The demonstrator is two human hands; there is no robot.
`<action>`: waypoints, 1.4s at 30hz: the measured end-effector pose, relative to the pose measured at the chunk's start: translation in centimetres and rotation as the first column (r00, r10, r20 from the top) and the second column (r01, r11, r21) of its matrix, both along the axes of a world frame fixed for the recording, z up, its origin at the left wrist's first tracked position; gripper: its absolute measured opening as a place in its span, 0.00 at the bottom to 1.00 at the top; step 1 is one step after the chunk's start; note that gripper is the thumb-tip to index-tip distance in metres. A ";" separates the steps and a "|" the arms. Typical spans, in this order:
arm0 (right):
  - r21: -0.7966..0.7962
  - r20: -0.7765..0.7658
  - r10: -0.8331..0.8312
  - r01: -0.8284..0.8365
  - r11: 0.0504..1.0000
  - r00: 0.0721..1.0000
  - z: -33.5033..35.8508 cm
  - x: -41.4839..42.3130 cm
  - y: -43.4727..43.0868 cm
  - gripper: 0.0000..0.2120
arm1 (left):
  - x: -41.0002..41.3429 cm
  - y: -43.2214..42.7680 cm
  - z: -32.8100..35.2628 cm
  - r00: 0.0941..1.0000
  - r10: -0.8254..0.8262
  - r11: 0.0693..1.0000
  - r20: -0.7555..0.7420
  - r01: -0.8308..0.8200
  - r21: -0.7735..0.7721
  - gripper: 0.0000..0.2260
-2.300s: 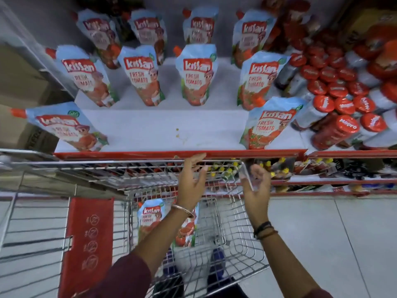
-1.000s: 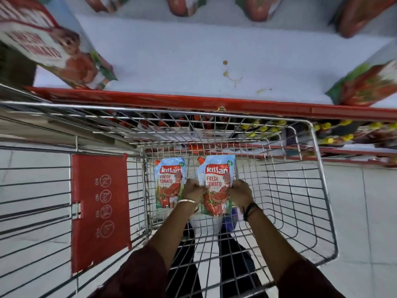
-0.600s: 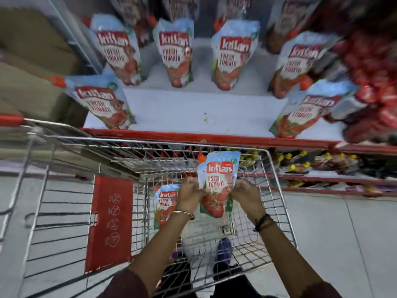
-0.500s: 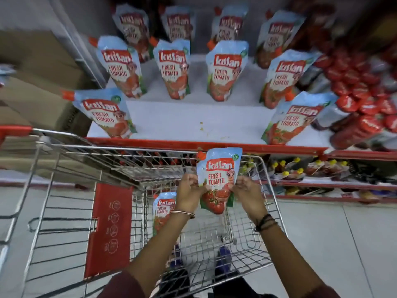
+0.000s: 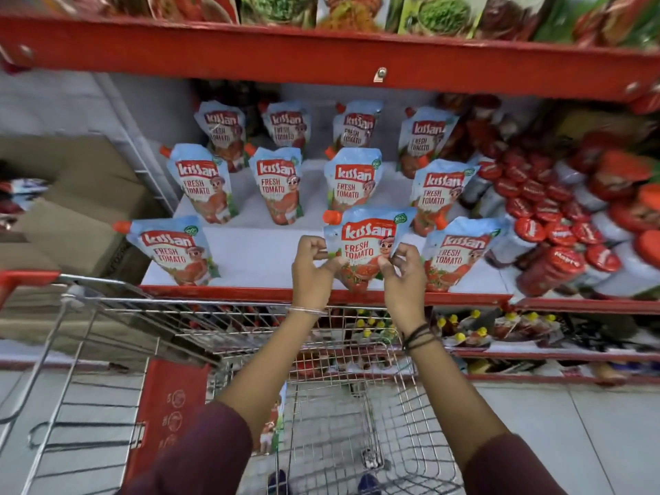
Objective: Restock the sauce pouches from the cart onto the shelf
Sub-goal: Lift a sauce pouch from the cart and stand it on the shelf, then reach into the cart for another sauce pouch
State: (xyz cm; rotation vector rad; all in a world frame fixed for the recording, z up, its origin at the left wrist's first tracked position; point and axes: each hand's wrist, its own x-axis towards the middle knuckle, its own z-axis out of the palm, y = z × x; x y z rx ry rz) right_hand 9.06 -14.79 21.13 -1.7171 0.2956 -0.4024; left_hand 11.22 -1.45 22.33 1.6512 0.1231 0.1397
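The sauce pouch (image 5: pixel 364 244) in hand is showing a pale blue top, a red "Kissan" label, "FRESH TOMATO" lettering, a cartoon figure and tomato art at its base, with an orange cap at its upper left corner. It is standing upright at the front of the white shelf (image 5: pixel 264 255), in the gap between a front-row pouch on the left (image 5: pixel 171 250) and another on the right (image 5: pixel 455 257), its bottom reaching down to the red shelf lip.

The left hand (image 5: pixel 310 276) is pinching the pouch's left edge, fingers curled tight around it. The right hand (image 5: pixel 403 276) is gripping the right edge the same way, fingertips (image 5: pixel 394 255) pressing on the front face. A thin bangle is sitting on the left wrist and dark bands on the right.

Whether the pouch's base is resting on the shelf cannot be told, since both hands are covering its lower sides. Below, in the wire cart (image 5: pixel 360 423), one more pouch (image 5: pixel 273 423) is showing only as a sliver behind the left forearm. The red-capped bottles (image 5: pixel 557 226) on the right are blurring together.
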 end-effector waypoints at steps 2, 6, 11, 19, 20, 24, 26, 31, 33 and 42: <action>0.000 0.031 0.015 -0.015 1.000 0.999 -0.5 1.3 -0.1 0.05 | 1.6 0.1 -0.3 1.000 -0.022 1.000 -0.002 0.022 -0.005 0.19; -0.002 0.028 0.054 -0.054 0.999 0.998 -2.7 3.1 -0.5 0.06 | 3.7 0.2 -2.2 1.000 -0.028 1.000 0.000 0.028 0.006 0.17; -0.008 -0.001 0.057 -0.057 0.998 0.998 -4.7 3.2 -0.9 0.09 | 4.1 0.0 -3.8 0.998 -0.051 0.998 -0.035 0.052 0.026 0.17; -0.050 -0.039 0.093 -0.095 0.994 0.995 -5.3 1.8 -1.3 0.11 | 3.2 0.3 -4.6 0.993 -0.104 0.994 -0.049 0.103 -0.022 0.16; -0.058 -0.050 0.105 -0.108 0.992 0.993 -5.2 1.8 -1.3 0.07 | 3.1 0.3 -4.6 0.994 -0.103 0.995 -0.045 0.102 -0.020 0.16; -0.038 -0.070 0.160 -0.163 0.986 0.985 -5.2 1.4 -1.2 0.08 | 2.4 0.4 -4.7 0.990 -0.138 0.990 -0.037 0.137 -0.011 0.13; -0.036 -0.074 0.172 -0.175 0.984 0.982 -4.8 0.9 -0.9 0.11 | 1.9 0.5 -4.8 0.982 -0.184 0.983 -0.046 0.184 -0.011 0.12; 0.006 -0.147 0.137 -0.138 0.990 0.980 -4.4 -1.2 0.0 0.26 | 0.2 1.7 -4.8 0.970 -0.237 0.966 -0.051 0.241 0.091 0.21; 0.000 -0.185 0.086 -0.087 0.996 0.979 -4.7 -3.0 0.7 0.31 | -1.4 3.0 -5.1 0.976 -0.215 0.963 0.015 0.210 0.170 0.18; 0.066 -0.435 0.237 -0.232 0.970 0.868 -13.8 -10.5 8.3 0.16 | -10.2 13.7 -16.7 0.972 0.019 0.962 -0.233 0.046 0.270 0.15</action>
